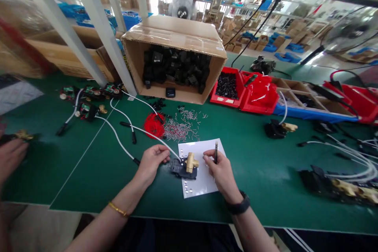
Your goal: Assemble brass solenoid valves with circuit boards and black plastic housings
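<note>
A black plastic housing with a brass tee valve [191, 163] on top lies on a white sheet [203, 189]. A white cable [156, 135] runs from it up and to the left, ending in a black connector. Small clear round stickers dot the sheet's left side. My left hand [152, 162] is just left of the housing, thumb and fingertips pinched together; what they hold, if anything, is too small to make out. To the right of the valve, my right hand [220, 168] is over the sheet, its fingers closed around a dark pen-like tool [216, 152] standing nearly upright.
Loose screws [178, 129] and a red wire bundle [154, 125] lie beyond the sheet. A cardboard box [174, 33] of black parts stands behind, with red bins [228, 104] beside it. Finished-looking valve units [348, 187] sit right; another person's hand [13, 155] is at far left.
</note>
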Motion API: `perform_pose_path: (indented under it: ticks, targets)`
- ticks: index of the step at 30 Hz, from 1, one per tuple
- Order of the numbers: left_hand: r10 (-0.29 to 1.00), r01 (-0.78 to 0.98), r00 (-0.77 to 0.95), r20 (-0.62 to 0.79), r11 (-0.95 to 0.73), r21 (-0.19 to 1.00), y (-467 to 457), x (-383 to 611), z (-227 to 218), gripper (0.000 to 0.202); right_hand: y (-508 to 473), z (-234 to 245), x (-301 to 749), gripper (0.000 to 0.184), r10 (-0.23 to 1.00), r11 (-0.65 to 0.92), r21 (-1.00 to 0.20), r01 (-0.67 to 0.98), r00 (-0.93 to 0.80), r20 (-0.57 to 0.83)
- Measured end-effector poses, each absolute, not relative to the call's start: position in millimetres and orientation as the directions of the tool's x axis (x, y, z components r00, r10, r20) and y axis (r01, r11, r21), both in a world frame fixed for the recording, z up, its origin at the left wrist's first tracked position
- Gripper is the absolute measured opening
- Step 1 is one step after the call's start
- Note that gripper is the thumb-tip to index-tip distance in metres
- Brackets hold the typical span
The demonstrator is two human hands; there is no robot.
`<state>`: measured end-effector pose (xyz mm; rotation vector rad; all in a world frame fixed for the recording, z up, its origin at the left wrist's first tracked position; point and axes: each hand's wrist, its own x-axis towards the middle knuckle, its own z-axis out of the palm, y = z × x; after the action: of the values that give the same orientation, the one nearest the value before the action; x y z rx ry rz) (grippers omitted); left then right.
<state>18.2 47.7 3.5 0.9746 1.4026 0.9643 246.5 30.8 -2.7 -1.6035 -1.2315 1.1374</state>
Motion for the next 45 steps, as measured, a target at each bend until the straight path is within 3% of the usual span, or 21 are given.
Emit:
perform_pose_path:
  ticks: [4,11,20,23,26,31,36,38,45]
  targets:
    - [0.941,0.18,0.13,-0.312,0.288,0.941,65,32,2,0.017,41,0,244,0.027,0.981,-0.193,-0.949,0.249,0.044,-0.188]
    - [0.93,0.382,0.309,-0.202,0.073,0.921,68,34,10,0.012,39,7,250,0.021,0.982,-0.17,-0.948,0.268,-0.03,-0.185]
    - [0.922,0.446,0.385,-0.04,-0.148,0.883,60,30,14,0.015,57,8,243,0.016,0.975,-0.196,-0.956,0.22,-0.058,-0.214]
    - [0.931,0.46,0.363,-0.03,-0.151,0.875,57,31,11,0.015,61,7,243,0.013,0.967,-0.204,-0.961,0.186,-0.112,-0.227]
    - [0.941,0.485,0.338,0.004,-0.178,0.856,53,32,5,0.015,64,6,244,0.009,0.971,-0.134,-0.955,0.265,-0.16,-0.18]
    - [0.911,0.527,0.362,0.199,-0.376,0.762,48,30,-7,0.023,61,9,246,0.012,0.979,-0.036,-0.905,0.424,-0.165,-0.116]
    - [0.822,0.531,0.444,0.356,-0.562,0.634,44,25,-16,0.028,60,9,246,0.012,0.966,-0.17,-0.956,0.24,-0.153,-0.21]
    - [0.799,0.535,0.46,0.387,-0.597,0.598,42,23,-16,0.027,60,8,247,0.011,0.963,-0.18,-0.953,0.244,-0.153,-0.222]
    - [0.771,0.554,0.494,0.402,-0.636,0.538,39,21,-13,0.028,53,7,246,0.014,0.976,0.063,-0.878,0.475,-0.213,-0.045]
